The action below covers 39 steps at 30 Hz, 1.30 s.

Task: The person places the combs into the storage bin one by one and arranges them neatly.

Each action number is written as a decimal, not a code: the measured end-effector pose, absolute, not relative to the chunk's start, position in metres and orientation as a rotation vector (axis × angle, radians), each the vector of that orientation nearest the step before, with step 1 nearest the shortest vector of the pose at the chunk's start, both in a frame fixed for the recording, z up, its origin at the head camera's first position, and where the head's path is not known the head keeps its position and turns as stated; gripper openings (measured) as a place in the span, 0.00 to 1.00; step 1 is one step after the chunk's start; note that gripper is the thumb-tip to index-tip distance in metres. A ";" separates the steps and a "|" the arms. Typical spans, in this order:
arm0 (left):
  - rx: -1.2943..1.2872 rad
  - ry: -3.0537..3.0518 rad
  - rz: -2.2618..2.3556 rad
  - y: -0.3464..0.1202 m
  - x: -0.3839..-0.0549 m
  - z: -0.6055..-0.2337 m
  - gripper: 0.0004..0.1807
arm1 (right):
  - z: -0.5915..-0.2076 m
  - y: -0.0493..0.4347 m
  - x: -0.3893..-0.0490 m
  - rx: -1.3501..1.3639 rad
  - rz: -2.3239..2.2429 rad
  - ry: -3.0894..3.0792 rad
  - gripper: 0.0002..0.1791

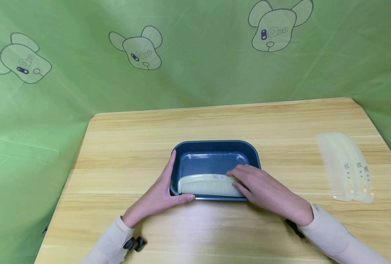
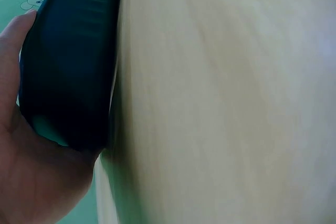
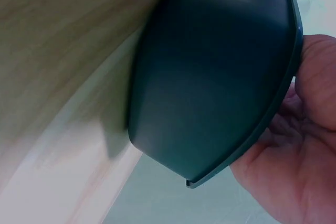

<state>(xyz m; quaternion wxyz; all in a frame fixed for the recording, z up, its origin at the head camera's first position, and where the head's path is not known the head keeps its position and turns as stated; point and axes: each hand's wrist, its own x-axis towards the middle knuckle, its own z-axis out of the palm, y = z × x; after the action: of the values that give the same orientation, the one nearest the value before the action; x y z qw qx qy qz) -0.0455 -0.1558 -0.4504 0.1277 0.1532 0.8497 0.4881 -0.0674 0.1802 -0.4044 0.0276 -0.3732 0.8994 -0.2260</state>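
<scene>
A dark blue rectangular plastic box (image 1: 198, 165) sits in the middle of the table. Along its near side, inside, lies a pale, semi-transparent comb (image 1: 203, 184), teeth toward the front wall. My left hand (image 1: 159, 196) grips the box's near left corner, thumb along the front rim and fingers at the left wall. Reaching over the near right corner, my right hand (image 1: 265, 189) pinches the comb's right end, which the fingers partly hide. Both wrist views show mostly the box's outer front wall (image 2: 73, 61), with the right palm (image 3: 294, 171) beside its rim.
Overlapping pale combs (image 1: 345, 168) lie on the right part of the wooden table (image 1: 129, 146). Green cloth (image 1: 195, 80) printed with cartoon animal heads hangs behind and at the sides. A small black object (image 1: 135, 243) is by the left sleeve.
</scene>
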 end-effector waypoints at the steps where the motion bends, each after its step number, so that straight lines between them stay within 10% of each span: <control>1: 0.446 2.474 1.419 -0.156 -0.045 -0.450 0.75 | -0.404 0.180 -0.067 -1.155 -0.696 2.776 0.13; 39: 0.448 2.453 1.446 -0.157 -0.046 -0.450 0.75 | -0.410 0.196 -0.062 -1.128 -1.239 2.756 0.25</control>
<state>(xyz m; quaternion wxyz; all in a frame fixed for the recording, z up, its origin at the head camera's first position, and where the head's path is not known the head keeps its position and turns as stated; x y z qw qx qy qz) -0.0461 -0.1574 -0.4500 0.1292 0.1540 0.8439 0.4975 -0.0623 0.1961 -0.4103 -0.0418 -0.3494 0.8537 -0.3839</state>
